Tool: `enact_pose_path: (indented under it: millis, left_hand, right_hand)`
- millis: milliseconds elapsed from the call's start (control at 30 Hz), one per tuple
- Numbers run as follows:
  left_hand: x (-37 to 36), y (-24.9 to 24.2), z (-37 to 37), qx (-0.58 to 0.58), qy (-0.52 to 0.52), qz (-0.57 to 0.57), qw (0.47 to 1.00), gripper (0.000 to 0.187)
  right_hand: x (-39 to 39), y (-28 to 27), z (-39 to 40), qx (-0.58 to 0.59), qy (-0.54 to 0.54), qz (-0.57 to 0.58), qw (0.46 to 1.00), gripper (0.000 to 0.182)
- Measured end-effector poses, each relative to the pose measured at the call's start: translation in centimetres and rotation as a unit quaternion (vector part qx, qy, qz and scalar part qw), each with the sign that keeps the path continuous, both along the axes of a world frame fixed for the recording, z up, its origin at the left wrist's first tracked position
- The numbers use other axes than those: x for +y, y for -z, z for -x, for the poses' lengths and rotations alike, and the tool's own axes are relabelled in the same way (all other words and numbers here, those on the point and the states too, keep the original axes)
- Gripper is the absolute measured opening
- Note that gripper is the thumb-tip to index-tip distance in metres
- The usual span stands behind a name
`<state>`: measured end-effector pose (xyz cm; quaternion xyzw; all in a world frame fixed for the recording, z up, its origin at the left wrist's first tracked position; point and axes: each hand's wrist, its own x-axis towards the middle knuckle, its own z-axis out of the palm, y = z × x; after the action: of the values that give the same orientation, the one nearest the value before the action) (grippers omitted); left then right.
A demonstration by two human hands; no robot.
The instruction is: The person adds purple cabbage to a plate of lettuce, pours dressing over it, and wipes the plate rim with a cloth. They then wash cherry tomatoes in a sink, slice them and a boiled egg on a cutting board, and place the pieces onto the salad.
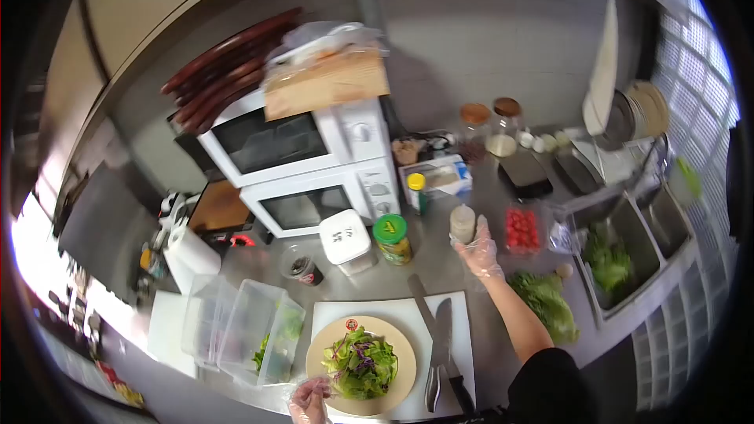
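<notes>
My right hand [476, 255], in a clear plastic glove, reaches forward over the counter with its fingers around a squeeze bottle [463, 224] of pale contents and a whitish nozzle. My left hand [309, 402], also gloved, is at the lower left rim of a beige plate [404, 357]. Its fingers are curled together; whether anything is in them I cannot make out. Mixed salad leaves [363, 363] with purple shreds lie on the plate. Under it is a white cutting board [463, 322], where knives [442, 338] lie to the plate's right.
Left of the board stands a clear plastic bin [253, 334] with some leaves. A green-lidded jar [392, 239], a white-lidded tub [345, 239] and two stacked microwaves [310, 208] are behind. To the right are cherry tomatoes [521, 229], lettuce [543, 302] and a sink [656, 267].
</notes>
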<state>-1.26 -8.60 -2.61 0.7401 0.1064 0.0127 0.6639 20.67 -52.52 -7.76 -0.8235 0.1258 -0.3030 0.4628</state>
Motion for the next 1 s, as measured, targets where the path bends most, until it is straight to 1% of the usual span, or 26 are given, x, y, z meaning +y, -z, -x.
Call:
enact_pose_path:
  millis: [33,67,100,133,167,200,233,300,333,400,433,500,533,567,600,633,700,733,767,800,833,867,900,933,967,1000]
  left_hand:
    - [0.2,1.1,-1.3,0.004,0.027,-0.011,1.000,0.028]
    - [-0.2,2.5,-2.8,-0.003,0.055,-0.093,0.994,0.036]
    - [-1.1,3.3,-3.4,-0.012,0.084,-0.171,0.982,0.046]
    - [-6.0,-1.0,-4.0,-0.043,0.110,-0.120,0.986,0.039]
    - [-11.9,-5.9,-4.6,-0.065,0.130,-0.065,0.987,0.031]
    - [-15.1,-6.9,-5.3,-0.119,0.215,-0.183,0.952,0.048]
    - [-18.2,-8.8,-4.9,-0.162,0.289,-0.228,0.915,0.061]
    - [-22.6,-6.1,-5.0,-0.241,0.356,-0.220,0.876,0.063]
    - [-23.2,-5.4,-4.9,-0.233,0.380,-0.214,0.869,0.063]
    - [-24.4,-4.8,-5.0,-0.362,0.422,-0.340,0.758,0.042]
    - [-24.7,-4.1,-5.2,-0.362,0.436,-0.332,0.754,0.042]
    - [-25.1,-2.8,-5.4,-0.326,0.459,-0.462,0.685,0.026]
    - [-25.3,-2.8,-6.1,-0.351,0.432,-0.458,0.693,0.021]
    - [-25.7,-3.0,-6.7,-0.377,0.401,-0.456,0.699,0.018]
    - [-26.2,-3.7,-6.7,-0.325,0.427,-0.486,0.690,0.017]
    - [-26.5,-2.6,-7.0,-0.325,0.428,-0.490,0.687,0.017]
    - [-27.1,0.3,-8.8,-0.297,0.377,-0.508,0.716,0.019]
    - [-27.6,-1.7,-9.5,-0.207,0.384,-0.529,0.728,0.024]
    - [-27.4,-0.1,-11.5,-0.206,0.337,-0.525,0.754,0.026]
    - [-27.5,1.9,-13.7,-0.206,0.290,-0.513,0.782,0.028]
    - [-28.7,0.4,-14.7,-0.183,0.276,-0.503,0.798,0.029]
    - [-29.4,-0.8,-15.3,-0.151,0.262,-0.494,0.815,0.030]
    - [-29.3,1.9,-17.6,-0.166,0.266,-0.510,0.801,0.031]
    - [-28.8,6.5,-20.5,-0.179,0.267,-0.526,0.788,0.033]
    - [-27.6,12.7,-23.7,-0.203,0.278,-0.546,0.764,0.033]
    - [-28.3,16.2,-26.5,-0.231,0.283,-0.567,0.738,0.035]
  right_hand:
    - [0.3,0.1,1.7,-0.006,0.024,0.082,0.996,0.070]
    - [1.1,2.3,3.0,-0.113,-0.060,-0.316,0.940,0.060]
    - [2.1,4.2,4.3,-0.224,-0.132,-0.648,0.716,0.050]
    - [3.3,3.6,6.3,-0.189,-0.083,-0.491,0.846,0.045]
    - [4.8,2.5,8.6,-0.126,-0.030,-0.317,0.940,0.041]
    - [5.8,1.4,10.0,-0.130,-0.019,-0.415,0.901,0.045]
    - [6.6,0.3,11.1,-0.137,-0.007,-0.509,0.850,0.048]
    - [8.5,-5.9,14.7,-0.123,0.051,-0.491,0.861,0.049]
    - [8.2,-5.7,15.5,-0.124,0.078,-0.491,0.859,0.049]
    - [7.0,-5.2,16.8,-0.016,-0.013,-0.472,0.882,0.050]
    - [6.9,-4.0,17.4,-0.017,0.004,-0.472,0.882,0.050]
    - [6.5,-1.8,18.9,0.027,0.050,-0.467,0.882,0.047]
    - [7.1,-5.5,20.2,0.040,0.087,-0.519,0.850,0.043]
    - [8.2,-3.2,20.6,-0.012,0.104,-0.481,0.870,0.041]
    - [8.8,-2.8,21.5,-0.007,0.048,-0.440,0.897,0.040]
    - [8.8,-3.9,22.4,-0.001,-0.009,-0.398,0.917,0.039]
    - [7.1,-7.7,25.2,0.221,-0.168,-0.271,0.922,0.037]
    - [7.2,-6.6,26.3,0.134,-0.165,-0.173,0.962,0.036]
    - [6.5,-5.5,27.0,0.039,-0.154,-0.064,0.985,0.035]
    - [3.2,-7.2,27.6,0.017,-0.240,-0.039,0.970,0.035]
    - [-0.5,-9.0,28.7,0.002,-0.329,-0.012,0.944,0.035]
    - [-4.9,-9.5,28.8,0.045,-0.360,-0.079,0.928,0.037]
    - [-9.3,-9.2,28.6,0.044,-0.274,-0.011,0.961,0.038]
    - [-14.6,-9.5,27.7,0.041,-0.192,-0.036,0.980,0.036]
    - [-20.0,-9.4,25.3,0.033,-0.129,-0.135,0.982,0.034]
    - [-25.9,-9.9,23.0,-0.017,-0.091,-0.130,0.987,0.034]
